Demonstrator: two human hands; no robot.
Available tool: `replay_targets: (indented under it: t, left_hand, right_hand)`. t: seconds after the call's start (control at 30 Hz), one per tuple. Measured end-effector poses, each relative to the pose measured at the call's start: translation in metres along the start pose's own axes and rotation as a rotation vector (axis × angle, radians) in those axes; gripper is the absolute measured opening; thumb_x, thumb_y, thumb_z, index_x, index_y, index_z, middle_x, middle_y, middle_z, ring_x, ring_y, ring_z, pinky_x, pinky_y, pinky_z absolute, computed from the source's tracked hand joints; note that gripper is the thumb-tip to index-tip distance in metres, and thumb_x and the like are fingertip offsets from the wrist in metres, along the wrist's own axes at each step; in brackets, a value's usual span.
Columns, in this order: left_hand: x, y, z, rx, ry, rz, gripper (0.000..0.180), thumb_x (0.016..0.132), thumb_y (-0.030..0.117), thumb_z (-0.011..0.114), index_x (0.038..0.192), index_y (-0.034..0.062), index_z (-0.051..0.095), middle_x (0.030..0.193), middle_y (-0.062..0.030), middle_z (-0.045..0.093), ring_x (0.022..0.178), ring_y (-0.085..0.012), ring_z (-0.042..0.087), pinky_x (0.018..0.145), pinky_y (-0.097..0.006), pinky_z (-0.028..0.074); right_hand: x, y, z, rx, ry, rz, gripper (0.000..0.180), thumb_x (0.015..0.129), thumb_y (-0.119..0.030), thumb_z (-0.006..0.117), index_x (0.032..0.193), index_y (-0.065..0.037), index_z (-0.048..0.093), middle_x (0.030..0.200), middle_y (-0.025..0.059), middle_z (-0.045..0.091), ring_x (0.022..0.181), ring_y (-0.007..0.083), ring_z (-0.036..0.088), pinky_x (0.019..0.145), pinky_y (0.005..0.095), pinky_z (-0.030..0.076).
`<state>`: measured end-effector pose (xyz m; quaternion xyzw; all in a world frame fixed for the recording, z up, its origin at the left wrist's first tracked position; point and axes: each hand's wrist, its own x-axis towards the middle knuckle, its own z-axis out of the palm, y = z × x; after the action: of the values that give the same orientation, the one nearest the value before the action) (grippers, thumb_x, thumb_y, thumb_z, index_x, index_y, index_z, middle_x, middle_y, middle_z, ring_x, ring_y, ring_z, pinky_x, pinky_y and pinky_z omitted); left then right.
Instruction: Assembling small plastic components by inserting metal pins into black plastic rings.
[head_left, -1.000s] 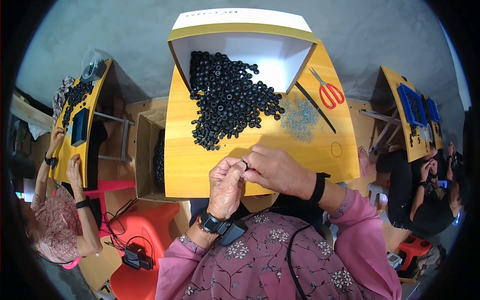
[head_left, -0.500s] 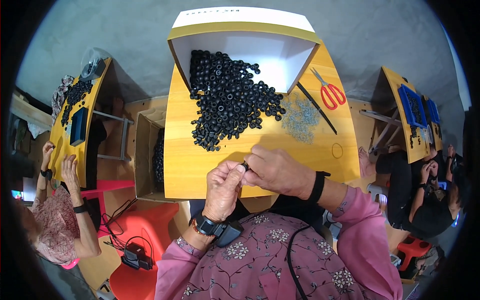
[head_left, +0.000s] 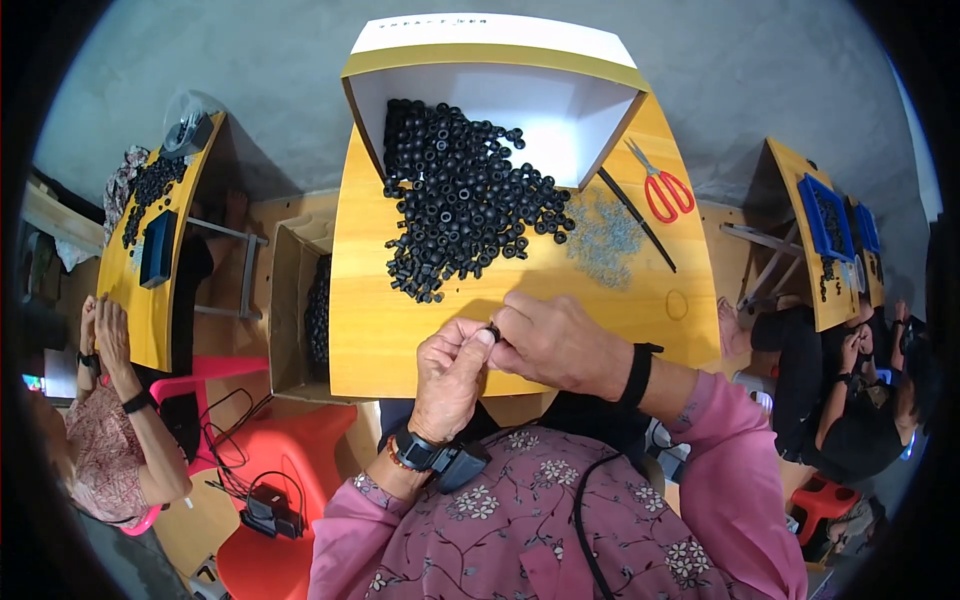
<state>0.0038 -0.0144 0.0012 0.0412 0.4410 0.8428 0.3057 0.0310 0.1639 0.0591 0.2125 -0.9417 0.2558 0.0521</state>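
Small black part: located between the two hands, over the near side of the desk; fine detail hidden by fingers.
Left hand: thumb and forefinger closed in a pinch on the small black part.
Right hand: fingers curled in, meeting the left fingertips; tips hidden, so whether they grip anything cannot be told.
Handling advice: hold the left pinch steady and apply right-hand effort in line with the part; a skewed push could make it slip.
Black pile: beyond the hands, spilling from the open white box.
Clear bits: right of the pile, near the black rod and red-handled scissors.
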Motion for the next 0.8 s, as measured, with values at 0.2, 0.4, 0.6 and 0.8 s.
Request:
replay_targets:
  t: [0.2,0.4,0.6,0.8]
  left_hand:
    - [0.000,0.004,0.001,-0.115,-0.044,-0.056,0.013,0.099,0.013,0.059,0.101,0.0007,0.060,0.090,-0.0076,0.067,0.077,-0.0126,0.063,0.072,-0.027,0.053]
    - [-0.001,0.008,0.001,-0.028,-0.094,-0.033,0.016,0.100,0.013,0.056,0.104,-0.0027,0.060,0.094,-0.0111,0.069,0.078,-0.0134,0.065,0.075,-0.030,0.056]
    - [-0.005,0.016,0.004,0.182,-0.105,0.034,0.018,0.101,0.014,0.057,0.104,-0.0038,0.059,0.096,-0.0106,0.069,0.078,-0.0124,0.064,0.076,-0.029,0.056]
    - [-0.009,0.020,0.010,0.307,-0.088,0.119,0.018,0.101,0.013,0.057,0.103,-0.0043,0.059,0.094,-0.0087,0.067,0.078,-0.0118,0.063,0.076,-0.028,0.055]
  right_hand:
    - [0.003,-0.003,-0.014,0.142,-0.038,0.048,0.020,0.088,-0.020,0.067,0.096,-0.004,0.057,0.081,0.0112,0.054,0.067,0.0326,0.060,0.056,0.0414,0.049]
    - [0.009,0.005,-0.031,0.364,-0.115,-0.010,0.013,0.088,-0.013,0.060,0.075,-0.010,0.063,0.080,0.0093,0.058,0.078,0.0310,0.062,0.070,0.0399,0.050]
    - [0.000,0.008,-0.030,0.188,-0.076,-0.029,0.013,0.094,-0.012,0.060,0.104,-0.005,0.064,0.082,0.0109,0.056,0.072,0.0311,0.060,0.062,0.0389,0.049]
    - [-0.004,-0.003,-0.019,0.279,0.088,-0.051,0.009,0.091,-0.009,0.060,0.084,-0.004,0.055,0.076,0.0090,0.051,0.071,0.0286,0.058,0.060,0.0404,0.049]
